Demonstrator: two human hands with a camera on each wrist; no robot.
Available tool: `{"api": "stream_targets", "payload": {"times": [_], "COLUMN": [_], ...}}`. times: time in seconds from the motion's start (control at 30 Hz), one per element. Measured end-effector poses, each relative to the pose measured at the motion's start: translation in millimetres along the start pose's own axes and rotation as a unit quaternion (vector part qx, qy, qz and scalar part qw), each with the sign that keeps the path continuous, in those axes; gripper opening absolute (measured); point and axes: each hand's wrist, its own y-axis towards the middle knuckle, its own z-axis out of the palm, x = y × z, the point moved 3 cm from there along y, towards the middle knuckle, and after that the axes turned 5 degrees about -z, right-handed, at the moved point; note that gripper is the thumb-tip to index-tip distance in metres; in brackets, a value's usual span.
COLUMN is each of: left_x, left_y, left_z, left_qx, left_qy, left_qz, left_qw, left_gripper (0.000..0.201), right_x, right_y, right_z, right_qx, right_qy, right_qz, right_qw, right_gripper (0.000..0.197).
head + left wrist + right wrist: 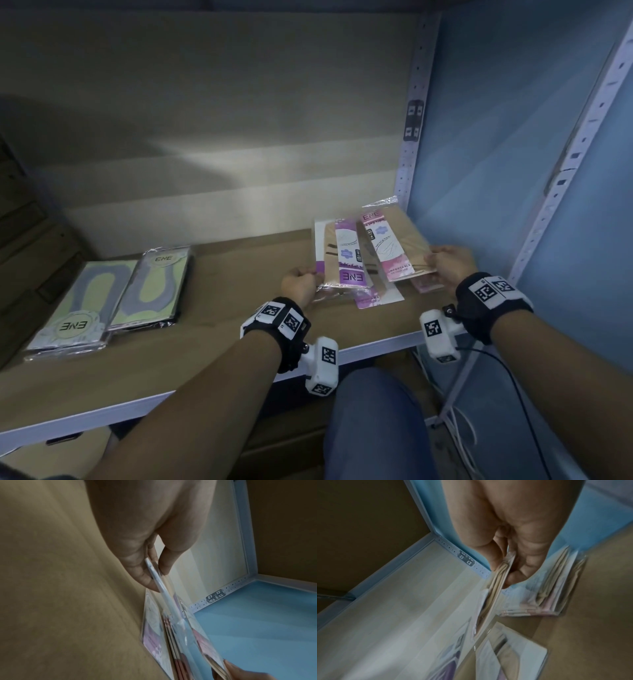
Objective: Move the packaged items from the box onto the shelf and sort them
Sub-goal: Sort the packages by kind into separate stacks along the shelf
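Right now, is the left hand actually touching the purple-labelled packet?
Touching. In the left wrist view the left hand pinches the purple-labelled packet by its edge between thumb and fingers; the head view shows the same grip.

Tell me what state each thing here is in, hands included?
Left hand: pinching purple packet's edge.
Right hand: gripping pink packet's edge.
Purple packet: held above shelf.
Pink packet: held, tilted.
Green packets: lying flat, side by side.
Shelf: partly filled.
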Motion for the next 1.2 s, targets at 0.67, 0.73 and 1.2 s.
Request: {"api": "stream_targets", "payload": {"times": [0.67,0.73,1.2], "left_x": [-1,-2,-11], "left_y": [21,20,5], "left_z": [14,12,3], "left_qx": [-0.027,-0.029,-0.015], "left_qy": [0.136,0.140,0.043], "left_qz": [0.027,0.032,0.034], "left_qw": [0.990,0.989,0.998], "left_gripper": [0.016,0.015,0.019], "right_x": [-16,-16,20], "right_y": [43,42,-12], "right_z": [-45,-43,24], "right_qx": [-0.078,-0.072,0.025], "right_qy": [-0.241,-0.257,-0.178], "right_qz": [-0.024,-0.027,-0.172], "right_qw": [0.967,0.963,0.969], "right_gripper": [0.035,0.034,0.027]}}
